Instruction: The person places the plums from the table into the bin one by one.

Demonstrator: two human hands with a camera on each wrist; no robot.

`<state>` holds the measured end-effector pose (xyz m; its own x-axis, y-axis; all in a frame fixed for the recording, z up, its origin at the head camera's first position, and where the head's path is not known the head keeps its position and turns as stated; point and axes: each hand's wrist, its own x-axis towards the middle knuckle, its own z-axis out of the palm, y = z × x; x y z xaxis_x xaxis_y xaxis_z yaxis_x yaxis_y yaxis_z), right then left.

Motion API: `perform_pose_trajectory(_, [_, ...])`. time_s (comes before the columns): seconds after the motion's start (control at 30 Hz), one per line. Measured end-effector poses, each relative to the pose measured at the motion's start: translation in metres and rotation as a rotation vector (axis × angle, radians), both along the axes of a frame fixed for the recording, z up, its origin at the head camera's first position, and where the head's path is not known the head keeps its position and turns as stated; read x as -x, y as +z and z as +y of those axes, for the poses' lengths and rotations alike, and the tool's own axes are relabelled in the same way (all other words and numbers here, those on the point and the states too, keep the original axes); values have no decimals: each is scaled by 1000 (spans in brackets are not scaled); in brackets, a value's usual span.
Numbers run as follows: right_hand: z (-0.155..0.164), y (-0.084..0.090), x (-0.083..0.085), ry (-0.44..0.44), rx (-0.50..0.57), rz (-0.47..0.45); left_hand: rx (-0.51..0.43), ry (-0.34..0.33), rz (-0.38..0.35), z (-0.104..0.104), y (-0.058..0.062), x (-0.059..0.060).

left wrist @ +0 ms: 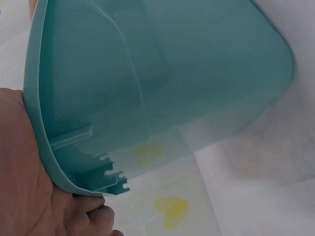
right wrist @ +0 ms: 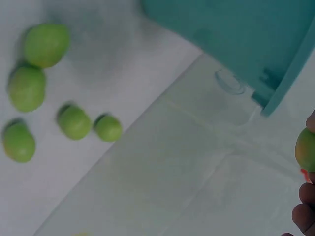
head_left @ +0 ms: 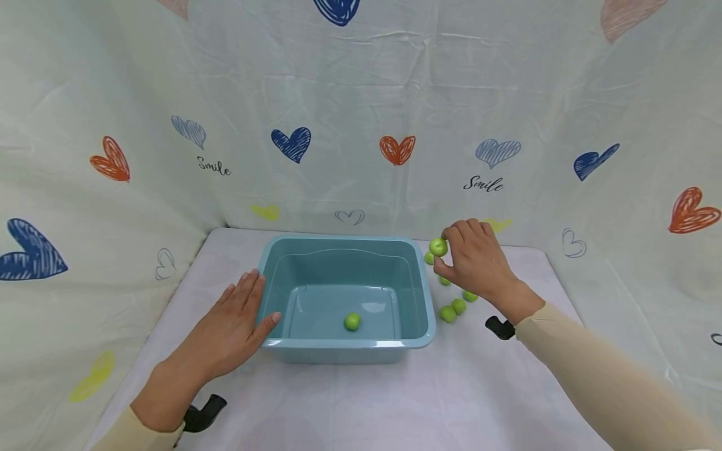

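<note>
2 hands in view. right hand (head_left: 476, 260) pinches 1 green fruit (head_left: 438, 247) between thumb and fingertips, raised above the table (head_left: 350, 407), just right of the tub's far right corner. teal tub (head_left: 420, 294) sits mid-table; 1 green fruit inside it (head_left: 352, 322), on the floor near the front wall. loose fruits (head_left: 454, 308) lie on the table right of the tub, under and beside the right hand; right wrist view shows 5 of them (right wrist: 74, 122) in a loose cluster. left hand (head_left: 228, 332) rests flat, fingers straight and together, palm on the table, thumb touching the tub's left rim. heart-print cloth (head_left: 293, 144) backs the scene.
</note>
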<state>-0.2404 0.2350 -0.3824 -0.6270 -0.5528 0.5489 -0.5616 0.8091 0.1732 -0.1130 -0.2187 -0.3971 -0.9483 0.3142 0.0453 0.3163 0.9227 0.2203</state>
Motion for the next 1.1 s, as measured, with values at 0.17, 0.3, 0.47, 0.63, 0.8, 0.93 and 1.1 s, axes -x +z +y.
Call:
perform_pose_trajectory(0.17, [-40,12,-4,96,30,-2,-14,2,-6,0,0,0])
perform_pose_trajectory(0.3, [-63,14,-8,157,-3,-37,-19,3,-7,0,0,0])
perform_pose_trajectory(0.47, [-84,10,-11,200,-66,-94,-16,6,-6,1,0,0])
perform_pose_trajectory(0.63, [-95,1,-12,273,-87,-104,-15,9,-12,1,0,0])
perform_pose_trajectory(0.8, [-101,-6,-13,312,-108,-208,-21,13,-18,1,0,-1])
perform_pose_trajectory(0.93, [-104,-11,-13,321,-120,-281,-30,13,-22,1,0,-1])
perform_pose_trajectory(1.1, [-107,-19,-13,333,-143,-291,-32,12,-25,0,0,-1])
